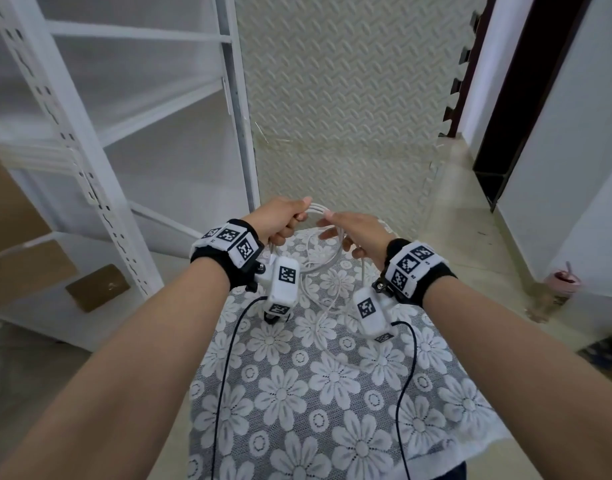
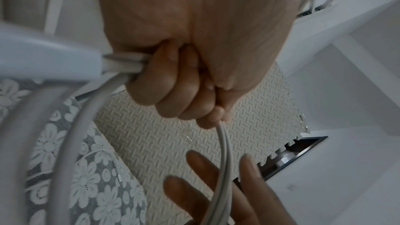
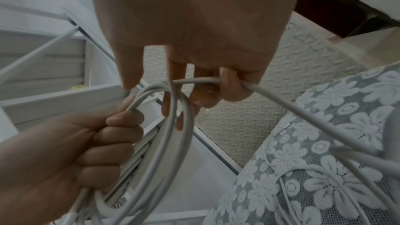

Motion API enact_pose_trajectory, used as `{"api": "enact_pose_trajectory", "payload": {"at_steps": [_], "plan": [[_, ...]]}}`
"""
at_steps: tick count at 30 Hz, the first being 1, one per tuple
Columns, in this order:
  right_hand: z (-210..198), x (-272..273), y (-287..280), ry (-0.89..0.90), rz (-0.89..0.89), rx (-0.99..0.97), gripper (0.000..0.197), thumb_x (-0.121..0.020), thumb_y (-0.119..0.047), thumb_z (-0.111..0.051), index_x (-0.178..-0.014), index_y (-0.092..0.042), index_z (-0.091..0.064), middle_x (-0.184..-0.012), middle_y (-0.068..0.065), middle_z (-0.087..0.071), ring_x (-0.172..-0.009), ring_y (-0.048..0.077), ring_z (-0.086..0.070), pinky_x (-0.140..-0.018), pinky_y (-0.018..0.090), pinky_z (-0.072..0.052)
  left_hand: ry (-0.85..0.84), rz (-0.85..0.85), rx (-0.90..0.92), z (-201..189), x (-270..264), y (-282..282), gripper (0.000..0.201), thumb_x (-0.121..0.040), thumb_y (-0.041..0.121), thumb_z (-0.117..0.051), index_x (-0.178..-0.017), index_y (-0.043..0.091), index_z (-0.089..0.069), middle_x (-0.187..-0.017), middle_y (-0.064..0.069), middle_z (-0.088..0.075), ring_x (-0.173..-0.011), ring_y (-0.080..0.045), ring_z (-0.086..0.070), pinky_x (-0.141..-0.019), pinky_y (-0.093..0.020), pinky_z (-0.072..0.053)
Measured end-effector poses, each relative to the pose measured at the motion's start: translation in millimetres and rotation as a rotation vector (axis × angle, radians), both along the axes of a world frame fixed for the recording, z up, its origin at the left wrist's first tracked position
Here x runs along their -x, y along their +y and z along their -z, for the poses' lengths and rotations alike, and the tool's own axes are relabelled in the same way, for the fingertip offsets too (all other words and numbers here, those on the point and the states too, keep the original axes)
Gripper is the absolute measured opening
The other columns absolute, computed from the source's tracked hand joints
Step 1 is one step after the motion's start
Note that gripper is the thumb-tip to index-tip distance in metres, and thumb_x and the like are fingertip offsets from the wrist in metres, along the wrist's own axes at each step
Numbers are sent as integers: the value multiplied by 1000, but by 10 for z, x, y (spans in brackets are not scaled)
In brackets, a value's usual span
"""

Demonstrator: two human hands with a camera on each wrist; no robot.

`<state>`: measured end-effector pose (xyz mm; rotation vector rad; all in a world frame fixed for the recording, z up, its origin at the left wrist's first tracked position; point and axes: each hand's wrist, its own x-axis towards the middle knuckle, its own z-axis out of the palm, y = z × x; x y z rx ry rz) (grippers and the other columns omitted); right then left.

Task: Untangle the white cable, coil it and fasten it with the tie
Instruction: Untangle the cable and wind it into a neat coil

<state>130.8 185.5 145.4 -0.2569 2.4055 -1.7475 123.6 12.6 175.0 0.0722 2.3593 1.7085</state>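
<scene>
My left hand grips several loops of the white cable in a fist above the far edge of the small table. The left wrist view shows the fist with strands leaving it downward and a white plug-like block at its other side. My right hand is just right of it. In the right wrist view one curled finger hooks a single strand, and straight fingers reach through the coil. The loose remainder trails onto the cloth. I see no tie.
The table wears a grey cloth with white lace flowers. A white metal shelf rack stands close on the left with cardboard boxes. Cream foam mats cover the floor ahead. A pink cup sits on the floor at right.
</scene>
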Motion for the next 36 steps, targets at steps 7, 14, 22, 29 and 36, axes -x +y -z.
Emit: {"api": "enact_pose_trajectory", "payload": {"at_steps": [7, 14, 22, 29, 36], "plan": [[64, 76, -64, 180, 6, -51, 26, -99, -21, -45, -75, -15, -54, -60, -3, -47, -36, -3, -40, -38, 8, -29, -25, -57, -115, 56, 26, -6, 43, -101, 39, -37, -65, 17, -37, -41, 12, -25, -31, -2, -18, -32, -13, -14], [107, 124, -79, 241, -53, -226, 31, -99, -23, -44, -70, -20, -54, -59, -4, -46, -35, -4, -42, -39, 8, -30, -187, 27, -66, 68, 7, -120, 40, -101, 40, -39, -78, 9, -53, -48, 2, -48, -38, -9, -44, -40, -17, -39], [10, -23, -163, 320, -265, -494, 21, -100, -20, -42, -86, -11, -53, -64, -9, -46, -56, 4, -41, -49, 5, -35, -217, 215, 169, 49, -74, -32, 47, -99, 46, -38, -78, 10, -58, -50, 4, -47, -43, -9, -45, -43, -18, -39], [52, 43, -152, 309, -310, -537, 23, -100, -22, -43, -87, -10, -58, -68, -5, -51, -57, 2, -46, -55, 11, -36, -238, 252, 233, 54, -86, 19, 47, -99, 48, -38, -72, 11, -51, -42, 10, -34, -34, -3, -27, -36, -14, -25], [35, 75, -92, 228, -265, -329, 23, -97, -31, -48, -83, -18, -60, -64, -4, -58, -42, -3, -47, -45, 11, -36, -122, 175, 181, 52, -65, 3, 45, -97, 47, -43, -62, 19, -38, -40, 13, -23, -34, -2, -16, -34, -15, -13]]}}
